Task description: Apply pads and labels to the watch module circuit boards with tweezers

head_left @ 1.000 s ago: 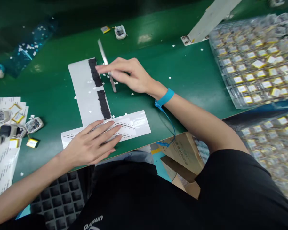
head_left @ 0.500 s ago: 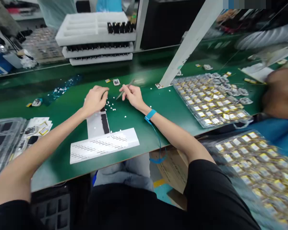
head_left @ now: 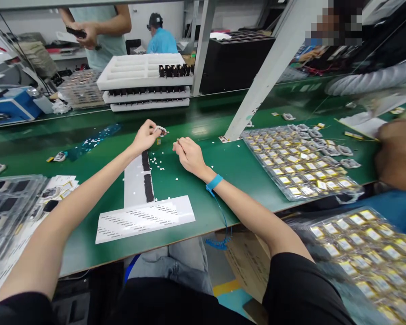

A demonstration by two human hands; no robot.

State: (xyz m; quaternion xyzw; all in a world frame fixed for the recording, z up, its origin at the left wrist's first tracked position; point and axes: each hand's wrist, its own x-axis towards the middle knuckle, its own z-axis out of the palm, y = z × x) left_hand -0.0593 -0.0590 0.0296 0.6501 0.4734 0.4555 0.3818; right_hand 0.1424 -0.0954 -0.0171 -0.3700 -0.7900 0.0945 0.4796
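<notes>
My left hand (head_left: 147, 136) pinches a small white-rimmed part (head_left: 161, 131) above the green table, with a small yellow piece (head_left: 159, 141) hanging just under it. To its right, my right hand (head_left: 190, 155) has its fingers closed around tweezers, mostly hidden by the fingers; a blue band (head_left: 214, 183) circles that wrist. Small white bits (head_left: 157, 161) lie scattered between and below the hands. Under my left hand is a pale sheet (head_left: 132, 189) bearing a black strip (head_left: 148, 187). A white printed sheet (head_left: 145, 219) overlaps its near end.
Clear trays of yellow-edged parts (head_left: 301, 162) lie at the right, beside a blurred co-worker's arm. A slanted white post (head_left: 257, 81) rises behind them. White foam trays (head_left: 145, 74) stand at the back. Trays with dark parts (head_left: 10, 194) are at the left. People are beyond the bench.
My left hand has moved from over the black strip to the white-rimmed part and taken hold of it. My right hand's tweezers are now mostly hidden. The head view has tilted upward.
</notes>
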